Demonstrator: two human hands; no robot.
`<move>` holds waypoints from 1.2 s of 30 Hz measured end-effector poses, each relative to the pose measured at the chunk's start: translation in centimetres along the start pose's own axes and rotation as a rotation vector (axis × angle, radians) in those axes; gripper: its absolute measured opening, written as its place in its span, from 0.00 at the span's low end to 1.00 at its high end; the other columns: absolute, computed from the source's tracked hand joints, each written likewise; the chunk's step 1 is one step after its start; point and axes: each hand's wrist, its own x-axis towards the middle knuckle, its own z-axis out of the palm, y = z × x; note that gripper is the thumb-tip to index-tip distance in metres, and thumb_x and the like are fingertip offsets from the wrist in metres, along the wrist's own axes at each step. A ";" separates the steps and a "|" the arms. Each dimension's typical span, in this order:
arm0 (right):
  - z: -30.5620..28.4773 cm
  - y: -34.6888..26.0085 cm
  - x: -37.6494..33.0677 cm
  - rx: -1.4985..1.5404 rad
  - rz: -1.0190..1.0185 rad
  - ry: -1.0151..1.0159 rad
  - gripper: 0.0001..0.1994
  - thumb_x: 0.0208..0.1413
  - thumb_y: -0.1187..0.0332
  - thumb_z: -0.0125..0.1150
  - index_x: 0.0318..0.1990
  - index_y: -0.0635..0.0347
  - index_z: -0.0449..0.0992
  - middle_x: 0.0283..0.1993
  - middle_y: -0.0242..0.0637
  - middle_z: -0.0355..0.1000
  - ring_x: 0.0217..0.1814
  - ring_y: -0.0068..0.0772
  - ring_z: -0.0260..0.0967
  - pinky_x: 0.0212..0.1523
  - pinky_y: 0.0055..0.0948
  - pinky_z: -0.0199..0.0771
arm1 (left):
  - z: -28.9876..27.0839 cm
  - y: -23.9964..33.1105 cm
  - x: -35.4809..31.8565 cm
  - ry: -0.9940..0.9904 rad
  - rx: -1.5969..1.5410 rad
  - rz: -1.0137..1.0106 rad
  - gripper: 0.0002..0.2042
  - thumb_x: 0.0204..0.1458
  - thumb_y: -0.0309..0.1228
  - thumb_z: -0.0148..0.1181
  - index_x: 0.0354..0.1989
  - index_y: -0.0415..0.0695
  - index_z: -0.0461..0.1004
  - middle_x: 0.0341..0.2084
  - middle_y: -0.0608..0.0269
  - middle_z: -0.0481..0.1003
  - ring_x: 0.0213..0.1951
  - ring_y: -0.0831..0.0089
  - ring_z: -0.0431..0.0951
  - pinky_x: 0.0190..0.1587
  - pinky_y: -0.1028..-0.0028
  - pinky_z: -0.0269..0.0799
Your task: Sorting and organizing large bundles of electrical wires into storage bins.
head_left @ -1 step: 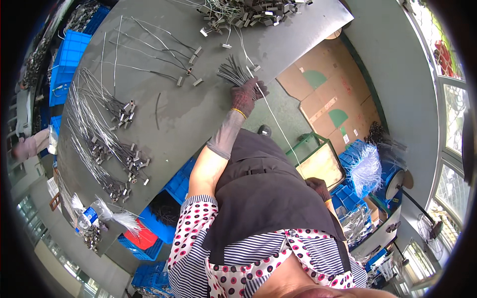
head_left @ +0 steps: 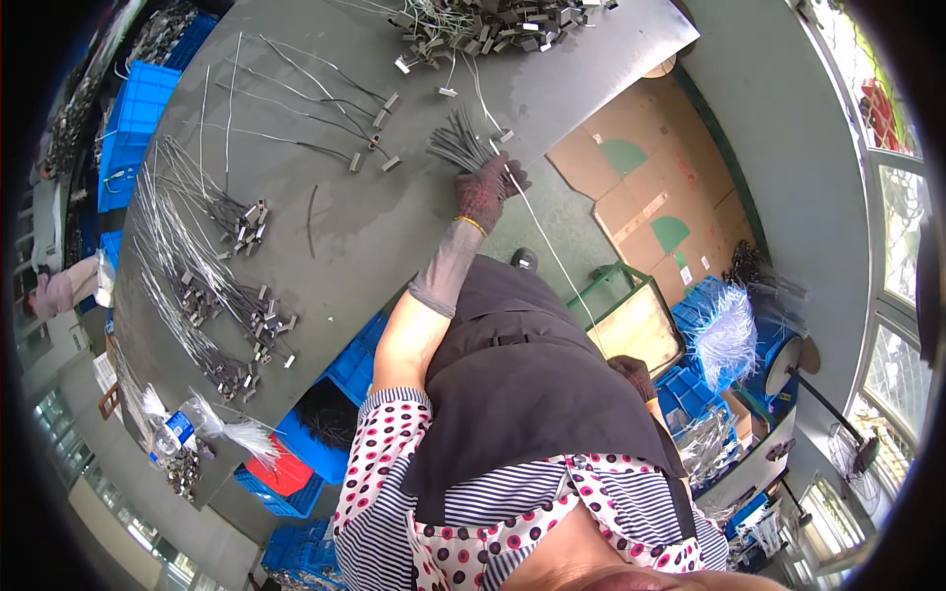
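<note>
My left hand (head_left: 482,194), in a dark maroon glove, is closed at the table's right edge around a bundle of thin dark grey sleeves (head_left: 459,146). The sleeves fan out from it over the tabletop. A long white wire (head_left: 548,236) passes by its fingers and runs down in a nearly straight line to my right hand (head_left: 632,373). That hand, also gloved, is low beside the black apron and partly hidden by it; its fingers look closed at the wire's lower end. Just beyond my left hand, a small metal connector (head_left: 506,136) lies on the table on a pale wire.
The grey metal table (head_left: 365,222) bears wires with connectors (head_left: 374,141), bundled wires (head_left: 177,231) at left and a connector heap (head_left: 493,30) at the far side. Flattened cardboard (head_left: 641,167) covers floor at right. A green-framed stand (head_left: 636,320) and blue crates (head_left: 690,394) are near my right hand.
</note>
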 end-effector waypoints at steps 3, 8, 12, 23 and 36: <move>-0.4 5.2 0.8 0.037 -0.049 0.143 0.13 0.57 0.63 0.61 0.34 0.66 0.81 0.25 0.32 0.74 0.26 0.22 0.68 0.30 0.25 0.69 | 0.6 1.0 -1.7 -0.035 -0.056 0.029 0.13 0.54 0.31 0.64 0.42 0.35 0.74 0.30 0.51 0.78 0.27 0.57 0.81 0.30 0.54 0.83; -0.7 5.1 2.2 0.046 -0.082 0.226 0.13 0.55 0.62 0.63 0.32 0.67 0.80 0.24 0.33 0.74 0.25 0.24 0.67 0.29 0.27 0.69 | 1.5 4.7 -4.9 -0.065 -0.108 0.243 0.10 0.57 0.33 0.62 0.40 0.39 0.75 0.30 0.54 0.78 0.29 0.61 0.80 0.37 0.58 0.82; -1.0 4.4 3.2 0.110 -0.070 0.290 0.14 0.54 0.62 0.64 0.29 0.67 0.79 0.21 0.34 0.72 0.24 0.25 0.65 0.27 0.29 0.67 | 2.1 7.7 -6.5 0.026 -0.148 0.328 0.11 0.57 0.34 0.62 0.40 0.40 0.75 0.29 0.55 0.78 0.28 0.65 0.80 0.35 0.61 0.82; 0.4 -5.8 8.3 -0.191 -0.334 0.272 0.17 0.53 0.58 0.64 0.27 0.68 0.79 0.21 0.42 0.74 0.24 0.30 0.69 0.28 0.34 0.69 | -1.5 6.3 -6.5 -0.165 -0.154 0.335 0.11 0.59 0.33 0.59 0.44 0.39 0.75 0.33 0.55 0.77 0.33 0.63 0.79 0.40 0.57 0.80; 12.5 -36.0 15.6 0.262 -0.473 -0.001 0.26 0.63 0.48 0.48 0.51 0.66 0.73 0.44 0.45 0.77 0.40 0.42 0.78 0.30 0.39 0.75 | 3.6 6.7 -9.4 0.029 0.422 0.395 0.11 0.53 0.33 0.66 0.39 0.38 0.80 0.30 0.64 0.79 0.30 0.78 0.77 0.30 0.77 0.73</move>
